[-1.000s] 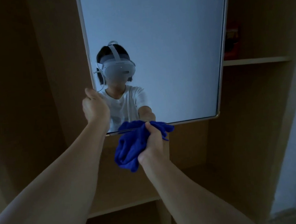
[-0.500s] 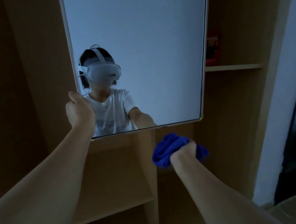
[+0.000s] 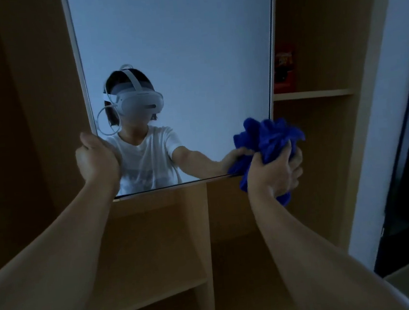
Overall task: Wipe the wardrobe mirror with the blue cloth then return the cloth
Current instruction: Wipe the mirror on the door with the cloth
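Blue cloth (image 3: pixel 269 136) bunched (right hand (image 3: pixel 276 172)) against mirror (image 3: pixel 174 44).

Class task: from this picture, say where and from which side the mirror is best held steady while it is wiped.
Grip the mirror by its lower left frame edge, coming from the left, as the left hand does: the thin rim offers purchase there, leaving the glass free for the blue cloth at the lower right corner.

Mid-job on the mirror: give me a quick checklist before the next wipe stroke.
1. Blue cloth in the right hand: ok, bunched in a closed grip.
2. Left hand steadying the mirror at its left edge: ok.
3. Cloth at the glass: ok, by the lower right corner; contact pressure cannot tell.
4. Smears left on the glass: cannot tell, light is dim.
5. Red item on the shelf beside the mirror out of the way: ok.
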Tool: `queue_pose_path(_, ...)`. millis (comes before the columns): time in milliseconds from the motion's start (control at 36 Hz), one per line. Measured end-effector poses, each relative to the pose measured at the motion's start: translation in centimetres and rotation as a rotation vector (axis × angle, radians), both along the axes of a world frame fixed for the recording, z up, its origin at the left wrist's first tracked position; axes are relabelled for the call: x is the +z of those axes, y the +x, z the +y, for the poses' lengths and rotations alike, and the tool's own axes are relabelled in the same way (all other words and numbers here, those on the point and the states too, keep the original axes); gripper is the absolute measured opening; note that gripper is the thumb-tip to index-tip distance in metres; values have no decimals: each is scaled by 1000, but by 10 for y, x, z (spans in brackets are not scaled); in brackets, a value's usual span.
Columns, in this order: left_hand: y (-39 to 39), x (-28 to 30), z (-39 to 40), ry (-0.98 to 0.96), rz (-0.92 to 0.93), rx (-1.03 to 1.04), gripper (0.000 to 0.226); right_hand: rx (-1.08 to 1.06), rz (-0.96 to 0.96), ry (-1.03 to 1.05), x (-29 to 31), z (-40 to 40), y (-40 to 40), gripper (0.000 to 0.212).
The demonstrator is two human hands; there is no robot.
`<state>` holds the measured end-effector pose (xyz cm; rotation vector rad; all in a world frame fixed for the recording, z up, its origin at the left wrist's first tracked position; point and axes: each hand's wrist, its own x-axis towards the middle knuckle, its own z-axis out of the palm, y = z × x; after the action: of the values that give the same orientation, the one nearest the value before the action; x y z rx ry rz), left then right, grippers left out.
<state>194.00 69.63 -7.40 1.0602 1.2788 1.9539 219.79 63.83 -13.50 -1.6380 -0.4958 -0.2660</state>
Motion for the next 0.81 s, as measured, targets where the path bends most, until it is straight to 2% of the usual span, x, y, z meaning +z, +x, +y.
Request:
queue_pose_path(56,1,1,0,4,3,15,37,-4,91,-92,-17,0,-2,57)
queue_pose_path(139,2,1,3,6,-3,24,35,-30,63,-180,-41,-1,-3,45)
queue_pose_path(250,4,-1,5,31,-24,40,39,-60,-64,-225,-47,-3,-2,52)
queue_pose_path(500,4,-2,14,50,-26,35,45,-54,-144,-377,-36,9,2,59)
queue_pose_path(806,-2,-3,48,-73,-22,25,56,-101,-337,-398,-47,12,9,58)
